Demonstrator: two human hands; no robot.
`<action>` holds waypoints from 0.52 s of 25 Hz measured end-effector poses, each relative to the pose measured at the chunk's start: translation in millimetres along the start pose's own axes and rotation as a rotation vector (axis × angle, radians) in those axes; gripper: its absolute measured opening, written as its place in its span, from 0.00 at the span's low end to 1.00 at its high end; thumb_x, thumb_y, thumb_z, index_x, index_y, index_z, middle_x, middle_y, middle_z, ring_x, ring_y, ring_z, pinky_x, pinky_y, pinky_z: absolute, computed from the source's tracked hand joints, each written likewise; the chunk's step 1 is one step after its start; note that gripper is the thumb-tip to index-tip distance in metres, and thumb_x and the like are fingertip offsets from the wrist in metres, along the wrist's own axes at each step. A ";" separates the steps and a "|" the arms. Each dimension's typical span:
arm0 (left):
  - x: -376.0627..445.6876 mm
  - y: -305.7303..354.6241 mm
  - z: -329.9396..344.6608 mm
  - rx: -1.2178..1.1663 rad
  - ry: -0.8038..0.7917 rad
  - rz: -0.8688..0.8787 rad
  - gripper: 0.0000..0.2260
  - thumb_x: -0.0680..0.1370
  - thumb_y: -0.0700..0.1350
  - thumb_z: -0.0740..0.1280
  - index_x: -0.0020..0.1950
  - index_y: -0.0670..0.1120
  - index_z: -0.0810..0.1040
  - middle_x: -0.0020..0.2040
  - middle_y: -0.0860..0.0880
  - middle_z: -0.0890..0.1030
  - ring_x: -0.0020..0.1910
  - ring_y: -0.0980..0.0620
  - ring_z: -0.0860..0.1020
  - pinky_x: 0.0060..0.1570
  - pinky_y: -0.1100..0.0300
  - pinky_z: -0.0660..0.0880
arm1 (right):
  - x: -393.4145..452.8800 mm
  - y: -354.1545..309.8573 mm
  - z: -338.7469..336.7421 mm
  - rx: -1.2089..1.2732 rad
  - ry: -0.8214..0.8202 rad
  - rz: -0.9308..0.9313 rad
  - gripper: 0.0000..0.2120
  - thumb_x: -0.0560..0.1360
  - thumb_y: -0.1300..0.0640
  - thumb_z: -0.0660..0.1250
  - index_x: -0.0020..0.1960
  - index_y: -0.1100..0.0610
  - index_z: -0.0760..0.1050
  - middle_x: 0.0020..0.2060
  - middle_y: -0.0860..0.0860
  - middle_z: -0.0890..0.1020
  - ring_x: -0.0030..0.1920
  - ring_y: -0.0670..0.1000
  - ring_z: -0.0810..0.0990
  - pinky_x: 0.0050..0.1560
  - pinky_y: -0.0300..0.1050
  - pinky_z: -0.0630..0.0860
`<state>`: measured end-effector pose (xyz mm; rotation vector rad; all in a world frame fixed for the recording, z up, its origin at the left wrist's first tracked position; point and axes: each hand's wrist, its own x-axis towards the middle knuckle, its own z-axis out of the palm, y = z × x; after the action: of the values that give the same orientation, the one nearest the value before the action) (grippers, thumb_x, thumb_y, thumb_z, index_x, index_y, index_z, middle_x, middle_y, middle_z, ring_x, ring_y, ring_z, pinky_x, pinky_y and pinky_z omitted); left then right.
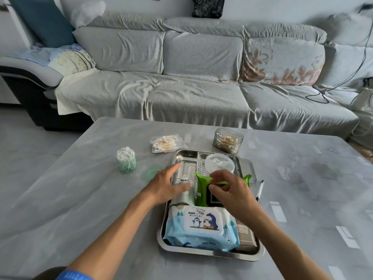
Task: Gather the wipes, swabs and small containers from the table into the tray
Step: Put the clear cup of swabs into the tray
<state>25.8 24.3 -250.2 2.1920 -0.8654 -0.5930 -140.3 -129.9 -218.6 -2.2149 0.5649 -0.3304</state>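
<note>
Tray holds wipes; swab cup, pen lie outside.

grey sofa, teal cushion, pen

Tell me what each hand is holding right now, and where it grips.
The right hand pinches the green wipes pack at its top edge, inside the tray. The left hand is open, holding nothing.

A tray sat on the table before the sofa. In it, a wipes pack lay nearest, a round tub farthest. A swab cup stood left of the tray; a swab bag and swab box lay behind it.
</note>
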 end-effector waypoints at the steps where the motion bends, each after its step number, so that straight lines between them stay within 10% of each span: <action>1: 4.8 7.7 -1.3 -0.006 0.039 0.028 0.39 0.71 0.63 0.70 0.78 0.53 0.60 0.78 0.49 0.64 0.75 0.50 0.64 0.70 0.55 0.64 | 7.4 -0.9 -6.3 -0.007 0.014 -0.011 0.12 0.77 0.54 0.69 0.60 0.51 0.77 0.52 0.45 0.83 0.44 0.42 0.83 0.43 0.38 0.81; 8: 64.9 64.3 10.8 0.042 0.193 0.194 0.24 0.77 0.50 0.67 0.74 0.51 0.69 0.73 0.49 0.71 0.70 0.51 0.70 0.67 0.56 0.67 | 75.0 27.3 -56.7 -0.100 0.339 0.063 0.09 0.76 0.59 0.67 0.56 0.54 0.80 0.47 0.47 0.83 0.43 0.50 0.82 0.42 0.41 0.75; 13: 152.7 88.0 32.7 0.260 0.194 0.241 0.24 0.77 0.43 0.66 0.73 0.48 0.69 0.72 0.46 0.70 0.68 0.45 0.71 0.67 0.52 0.69 | 93.8 101.4 -58.6 -0.293 0.139 0.261 0.17 0.75 0.55 0.64 0.64 0.53 0.75 0.61 0.55 0.80 0.52 0.54 0.81 0.53 0.48 0.78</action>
<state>72.5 -147.5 -229.9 2.2808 -1.1307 -0.1542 -112.3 -272.8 -254.4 -2.3699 1.0226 -0.2796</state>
